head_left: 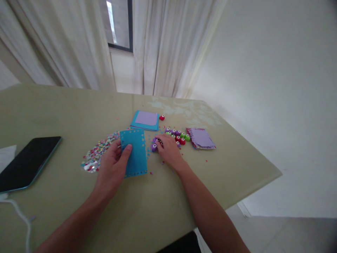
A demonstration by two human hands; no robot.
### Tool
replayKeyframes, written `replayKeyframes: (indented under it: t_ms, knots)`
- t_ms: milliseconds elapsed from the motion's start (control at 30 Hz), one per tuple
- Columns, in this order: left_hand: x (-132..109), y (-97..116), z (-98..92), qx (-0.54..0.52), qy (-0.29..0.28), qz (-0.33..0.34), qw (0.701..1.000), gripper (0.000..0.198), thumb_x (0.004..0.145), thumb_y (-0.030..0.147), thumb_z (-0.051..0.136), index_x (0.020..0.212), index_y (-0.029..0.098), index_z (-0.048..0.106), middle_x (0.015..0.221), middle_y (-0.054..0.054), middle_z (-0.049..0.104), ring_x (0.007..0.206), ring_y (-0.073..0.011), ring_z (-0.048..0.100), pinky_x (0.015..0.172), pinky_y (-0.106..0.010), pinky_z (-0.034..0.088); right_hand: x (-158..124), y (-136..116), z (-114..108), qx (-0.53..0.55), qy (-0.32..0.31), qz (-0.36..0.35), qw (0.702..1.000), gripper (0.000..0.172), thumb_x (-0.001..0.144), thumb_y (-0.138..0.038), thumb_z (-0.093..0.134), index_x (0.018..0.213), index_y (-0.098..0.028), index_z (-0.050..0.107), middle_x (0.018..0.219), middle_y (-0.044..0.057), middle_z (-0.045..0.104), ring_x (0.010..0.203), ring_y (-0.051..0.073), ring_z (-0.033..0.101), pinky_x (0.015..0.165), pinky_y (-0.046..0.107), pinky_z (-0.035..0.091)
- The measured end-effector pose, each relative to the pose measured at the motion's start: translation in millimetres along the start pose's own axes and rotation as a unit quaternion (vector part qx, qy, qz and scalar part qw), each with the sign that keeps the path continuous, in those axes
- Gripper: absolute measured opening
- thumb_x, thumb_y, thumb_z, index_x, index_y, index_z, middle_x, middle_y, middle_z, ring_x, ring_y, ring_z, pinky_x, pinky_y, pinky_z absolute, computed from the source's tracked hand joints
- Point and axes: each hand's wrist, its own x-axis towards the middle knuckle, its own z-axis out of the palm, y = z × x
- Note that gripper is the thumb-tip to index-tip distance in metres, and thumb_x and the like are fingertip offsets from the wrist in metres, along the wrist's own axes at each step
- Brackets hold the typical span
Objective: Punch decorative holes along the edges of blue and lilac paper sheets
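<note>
My left hand (113,163) grips a blue card (136,153) upright, thumb on its face and fingers behind. Small punched holes run along the card's top, right and bottom edges. To its right, my right hand (168,149) reaches into a group of small eye-marked paper punches (177,138) in purple, green and red. Its thumb and fingers close around a purple paper punch (154,147) at the group's left end, which they partly hide. Behind and left of the card spreads a pile of colourful paper confetti (101,151).
Blue and lilac cards (146,118) lie stacked beyond my hands, beside a lone red punch (162,117). At right sits a pile of punched lilac cards (201,138). A dark tablet (30,161) and white cable (22,214) lie left. The table's edge slopes at right.
</note>
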Motion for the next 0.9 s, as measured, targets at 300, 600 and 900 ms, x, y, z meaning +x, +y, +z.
replayKeyframes:
  t_ms: [300,600,900]
  knots:
    - [0.2,2.9,3.4,-0.069,-0.021,-0.088,0.994,0.071,0.077,0.044,0.093,0.138,0.024,0.063,0.124,-0.014,0.081,0.096,-0.0309,0.083,0.071,-0.04,0.07,3.4,15.4,-30.6,-0.069,0.102,0.047,0.991,0.03,0.098,-0.015,0.06,0.119,-0.019,0.08,0.121,0.014,0.075,0.117,0.031,0.065,0.108,0.045,0.047]
    - [0.6,-2.4,0.2,-0.068,-0.032,-0.065,0.995,0.071,0.072,0.045,0.096,0.133,0.022,0.066,0.115,-0.01,0.084,0.087,-0.0272,0.083,0.072,-0.038,0.07,1.9,15.0,-30.2,-0.18,0.017,0.08,0.98,0.015,0.095,-0.015,0.073,0.107,-0.021,0.08,0.123,0.013,0.073,0.12,0.033,0.06,0.102,0.045,0.044]
    - [1.2,-3.5,-0.4,-0.064,-0.033,-0.055,0.996,0.067,0.073,0.047,0.096,0.129,0.022,0.069,0.114,-0.009,0.084,0.088,-0.0265,0.082,0.073,-0.037,0.07,-1.7,7.7,-35.3,-0.183,-0.023,0.037,0.982,0.035,0.094,-0.01,0.062,0.125,-0.022,0.073,0.131,0.012,0.072,0.125,0.033,0.059,0.104,0.046,0.04]
